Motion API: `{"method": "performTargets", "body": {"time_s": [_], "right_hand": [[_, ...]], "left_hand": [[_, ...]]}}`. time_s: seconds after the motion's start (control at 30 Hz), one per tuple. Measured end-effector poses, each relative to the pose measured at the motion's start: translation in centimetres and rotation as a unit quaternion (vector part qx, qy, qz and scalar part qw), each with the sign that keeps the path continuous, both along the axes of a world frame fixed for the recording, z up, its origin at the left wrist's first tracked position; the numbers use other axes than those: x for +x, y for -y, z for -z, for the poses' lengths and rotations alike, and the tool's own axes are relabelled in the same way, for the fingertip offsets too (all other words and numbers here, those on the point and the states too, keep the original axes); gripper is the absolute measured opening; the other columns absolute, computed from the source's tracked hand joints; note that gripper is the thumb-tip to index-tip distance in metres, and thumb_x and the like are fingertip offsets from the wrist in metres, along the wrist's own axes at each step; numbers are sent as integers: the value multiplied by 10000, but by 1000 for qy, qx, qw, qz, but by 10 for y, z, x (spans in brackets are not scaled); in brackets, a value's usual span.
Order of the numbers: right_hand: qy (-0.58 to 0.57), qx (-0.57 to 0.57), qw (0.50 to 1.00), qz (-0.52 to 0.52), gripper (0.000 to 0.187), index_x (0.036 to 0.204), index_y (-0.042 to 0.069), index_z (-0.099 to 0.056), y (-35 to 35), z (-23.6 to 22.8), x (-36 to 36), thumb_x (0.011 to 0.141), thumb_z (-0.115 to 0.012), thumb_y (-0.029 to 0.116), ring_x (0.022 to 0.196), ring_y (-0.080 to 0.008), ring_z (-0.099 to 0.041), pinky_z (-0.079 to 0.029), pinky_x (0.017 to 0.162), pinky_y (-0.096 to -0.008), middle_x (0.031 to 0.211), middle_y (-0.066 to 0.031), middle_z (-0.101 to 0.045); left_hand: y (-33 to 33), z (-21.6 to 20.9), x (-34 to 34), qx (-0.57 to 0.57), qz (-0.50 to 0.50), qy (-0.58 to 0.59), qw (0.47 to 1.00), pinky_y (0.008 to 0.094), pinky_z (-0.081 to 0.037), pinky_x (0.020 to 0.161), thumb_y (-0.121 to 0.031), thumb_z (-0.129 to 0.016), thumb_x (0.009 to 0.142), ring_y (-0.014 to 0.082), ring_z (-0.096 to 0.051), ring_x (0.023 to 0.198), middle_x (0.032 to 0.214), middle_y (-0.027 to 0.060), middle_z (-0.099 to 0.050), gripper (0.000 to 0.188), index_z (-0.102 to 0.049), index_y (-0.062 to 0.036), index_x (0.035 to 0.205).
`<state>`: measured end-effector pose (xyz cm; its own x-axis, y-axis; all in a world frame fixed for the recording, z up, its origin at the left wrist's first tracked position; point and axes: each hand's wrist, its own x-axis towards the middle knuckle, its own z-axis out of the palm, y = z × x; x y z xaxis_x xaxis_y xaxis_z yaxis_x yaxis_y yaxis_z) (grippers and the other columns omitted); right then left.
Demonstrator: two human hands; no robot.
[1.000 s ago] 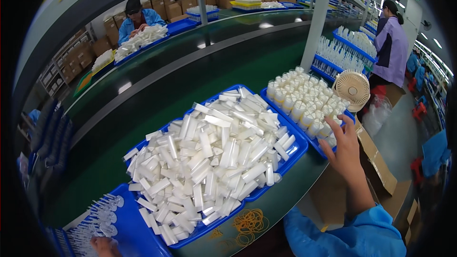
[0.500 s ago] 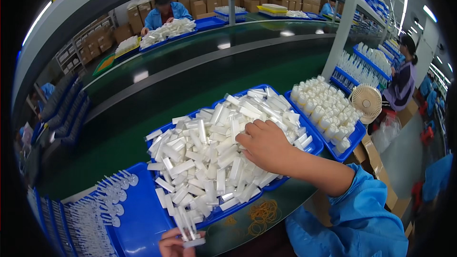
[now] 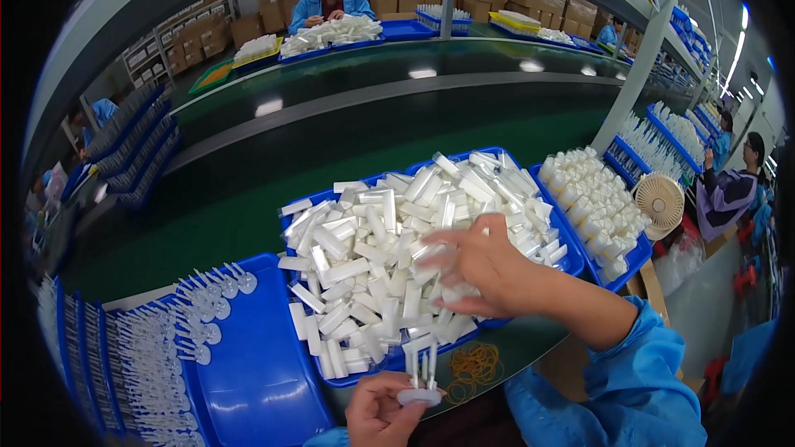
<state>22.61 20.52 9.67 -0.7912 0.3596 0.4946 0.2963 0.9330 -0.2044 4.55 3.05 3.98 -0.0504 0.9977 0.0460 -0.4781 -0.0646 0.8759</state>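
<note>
My left hand (image 3: 383, 410) is closed on a clear plastic part (image 3: 421, 396) with a round base and upright prongs, held near the table's front edge. My right hand (image 3: 497, 273) hovers over a heap of white rectangular pieces in clear sleeves (image 3: 389, 257). Its fingers are bent and smeared by motion, so whether a piece is between them cannot be made out. The heap overflows two blue trays (image 3: 573, 258) side by side. Yellow rubber bands (image 3: 475, 364) lie on the table between my hands.
To the left, a blue tray (image 3: 248, 372) has rows of clear pronged parts (image 3: 166, 364) along its left side. At right stands a blue tray of bundled white pieces (image 3: 592, 207), with a beige fan (image 3: 660, 203) behind it. A green conveyor (image 3: 248, 223) runs beyond; co-workers sit farther off.
My left hand has moved right and up with the plastic part, now fully in view. My right hand has lifted from the heap and its fingers have spread somewhat. The head view has shifted.
</note>
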Motion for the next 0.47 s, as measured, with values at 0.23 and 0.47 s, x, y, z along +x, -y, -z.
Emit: {"method": "performTargets", "body": {"time_s": [0.23,0.47], "right_hand": [[-73,-60,983,-155,251,929,102,-651,10,10,16,728,-712,239,827,-202,-575,-389,712,-339,879,-12,-585],[-155,-225,949,-160,384,999,115,-694,21,16,21,632,-791,175,714,-198,-575,-441,597,-299,836,-37,-621]], "left_hand": [[-4,1,-2,127,62,-92,986,288,-455,774,39,-597,825,194,-546,884,951,122,-566,137,-549,-5,946],[-9,7,-6,148,104,-141,973,332,-452,794,-75,-605,863,244,-561,903,997,160,-596,141,-576,-5,982]]}}
